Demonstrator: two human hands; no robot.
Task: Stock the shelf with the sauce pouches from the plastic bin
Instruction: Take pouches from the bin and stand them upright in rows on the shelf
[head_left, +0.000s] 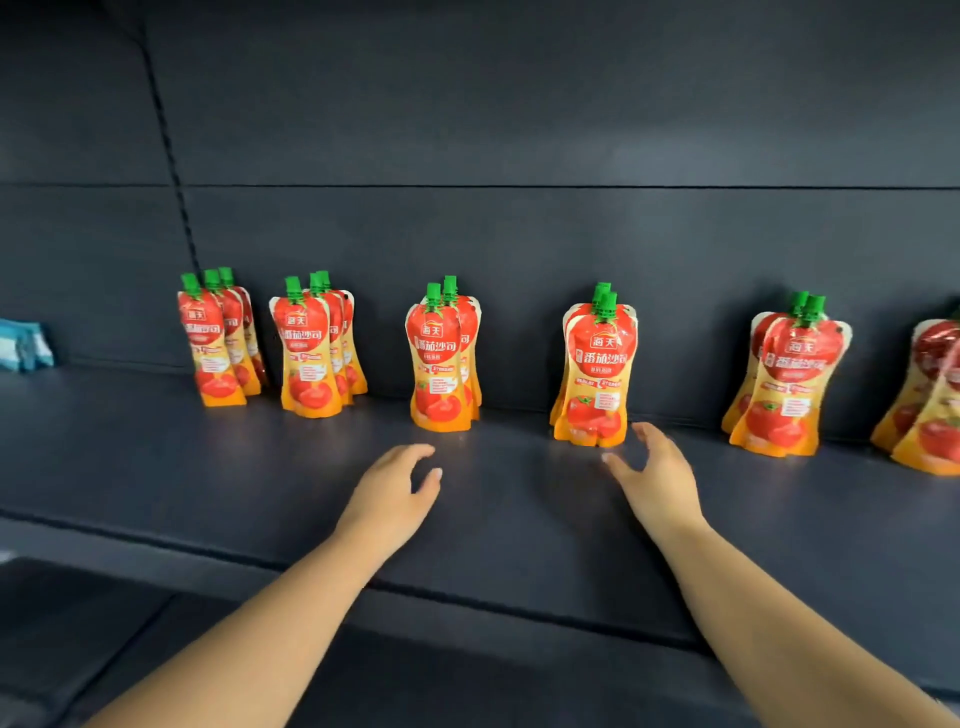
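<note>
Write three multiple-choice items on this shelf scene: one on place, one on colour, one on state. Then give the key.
1. Where is the blue packet?
A. far left of the shelf
B. far right
C. in a hand

2. What colour are the caps of the tomato sauce pouches?
A. red
B. green
C. white

3. What is the state of the left hand and right hand?
A. both gripping pouches
B. one gripping
C. both open, empty

Key: A, it lies at the left edge; B, every spout cap is green; C, the fingers are spread, holding nothing.

Just two bare forearms here, no sleeves, watch or rings showing. Both hands, left hand (395, 486) and right hand (655, 475), are ungloved, nails short and plain.
</note>
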